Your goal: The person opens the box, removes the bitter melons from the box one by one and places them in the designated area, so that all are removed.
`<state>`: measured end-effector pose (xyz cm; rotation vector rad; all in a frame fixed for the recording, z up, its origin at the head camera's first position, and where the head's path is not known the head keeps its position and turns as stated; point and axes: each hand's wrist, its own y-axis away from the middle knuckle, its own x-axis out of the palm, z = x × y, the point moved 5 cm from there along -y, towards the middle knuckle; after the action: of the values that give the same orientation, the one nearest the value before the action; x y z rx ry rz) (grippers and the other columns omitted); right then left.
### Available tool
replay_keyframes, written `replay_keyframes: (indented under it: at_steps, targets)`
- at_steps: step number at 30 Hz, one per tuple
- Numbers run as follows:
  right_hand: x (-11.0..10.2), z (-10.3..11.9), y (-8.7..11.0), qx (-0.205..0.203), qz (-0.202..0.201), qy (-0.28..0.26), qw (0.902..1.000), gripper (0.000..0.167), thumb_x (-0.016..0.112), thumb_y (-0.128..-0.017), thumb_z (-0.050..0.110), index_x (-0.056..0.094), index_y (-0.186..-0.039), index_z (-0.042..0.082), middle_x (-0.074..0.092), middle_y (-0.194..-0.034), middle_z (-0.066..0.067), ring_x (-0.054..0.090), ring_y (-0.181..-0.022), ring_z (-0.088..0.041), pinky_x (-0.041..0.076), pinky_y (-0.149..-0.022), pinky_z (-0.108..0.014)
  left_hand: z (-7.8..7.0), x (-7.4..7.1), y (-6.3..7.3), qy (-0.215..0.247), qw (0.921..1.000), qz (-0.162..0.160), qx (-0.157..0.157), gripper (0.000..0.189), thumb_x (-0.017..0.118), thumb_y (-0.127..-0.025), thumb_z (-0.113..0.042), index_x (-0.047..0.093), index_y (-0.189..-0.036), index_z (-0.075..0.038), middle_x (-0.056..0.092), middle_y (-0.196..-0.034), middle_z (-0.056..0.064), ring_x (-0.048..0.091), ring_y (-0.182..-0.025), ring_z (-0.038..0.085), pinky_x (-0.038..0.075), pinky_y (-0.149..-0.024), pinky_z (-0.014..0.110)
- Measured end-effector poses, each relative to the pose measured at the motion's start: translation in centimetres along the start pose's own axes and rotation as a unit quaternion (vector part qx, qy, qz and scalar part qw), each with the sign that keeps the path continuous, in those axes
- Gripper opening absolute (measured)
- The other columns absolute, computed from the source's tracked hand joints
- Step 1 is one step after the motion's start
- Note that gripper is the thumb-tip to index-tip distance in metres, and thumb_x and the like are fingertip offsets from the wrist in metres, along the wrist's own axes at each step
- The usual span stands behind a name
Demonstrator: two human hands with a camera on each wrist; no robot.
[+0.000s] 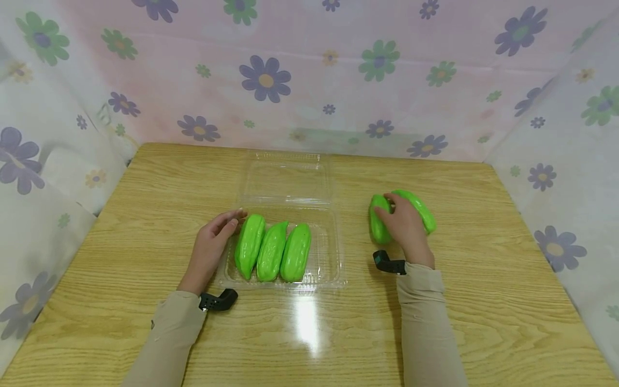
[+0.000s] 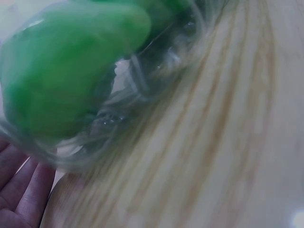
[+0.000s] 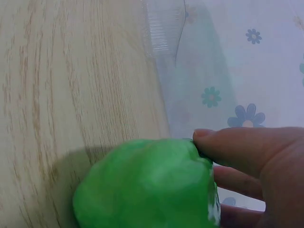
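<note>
In the head view a clear plastic clamshell box (image 1: 326, 252) lies with its lid (image 1: 287, 177) folded back. Three glossy green ridged gourds (image 1: 272, 252) lie side by side in its left and middle part. My left hand (image 1: 213, 236) rests at the box's left wall, its fingers fairly straight by the rim. To the right of the box, my right hand (image 1: 405, 223) grips another green gourd (image 1: 379, 220) between thumb and fingers; the right wrist view shows the thumb on that gourd (image 3: 147, 185). A further green gourd (image 1: 418, 209) lies just beyond the right hand, partly hidden by it.
Everything stands on a wood-grain table (image 1: 353, 333). A flowered curtain (image 1: 314, 97) hangs behind its far edge and along both sides. Dark wrist devices (image 1: 220, 300) sit at both sleeve cuffs. The box's right part holds no gourd.
</note>
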<state>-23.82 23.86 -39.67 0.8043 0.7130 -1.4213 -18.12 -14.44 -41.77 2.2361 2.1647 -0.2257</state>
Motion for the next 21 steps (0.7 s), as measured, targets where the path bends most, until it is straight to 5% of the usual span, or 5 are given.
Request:
replay_keyframes:
  at_steps: [18, 21]
  targets:
    - [-0.6, -0.3, 0.2, 0.018, -0.072, 0.033, 0.9967, 0.045, 0.055, -0.089, 0.029, 0.049, -0.126, 0.005, 0.044, -0.124, -0.022, 0.045, -0.107, -0.038, 0.041, -0.084, -0.052, -0.1, 0.1, 0.1, -0.005, 1.0, 0.002, -0.002, 0.037, 0.046, -0.094, -0.024, 0.051, -0.123, -0.002, 0.052, -0.123, 0.013, 0.051, -0.107, 0.024, 0.043, -0.092, 0.035]
    - [-0.7, -0.2, 0.2, 0.018, -0.077, 0.035, 0.9962, 0.044, 0.056, -0.088, 0.028, 0.049, -0.125, 0.005, 0.044, -0.124, -0.022, 0.044, -0.109, -0.039, 0.041, -0.085, -0.052, 1.1, -0.2, -0.3, -0.003, 1.0, -0.001, 0.002, 0.038, 0.048, -0.093, -0.03, 0.053, -0.123, -0.008, 0.053, -0.123, 0.007, 0.051, -0.109, 0.021, 0.043, -0.092, 0.03]
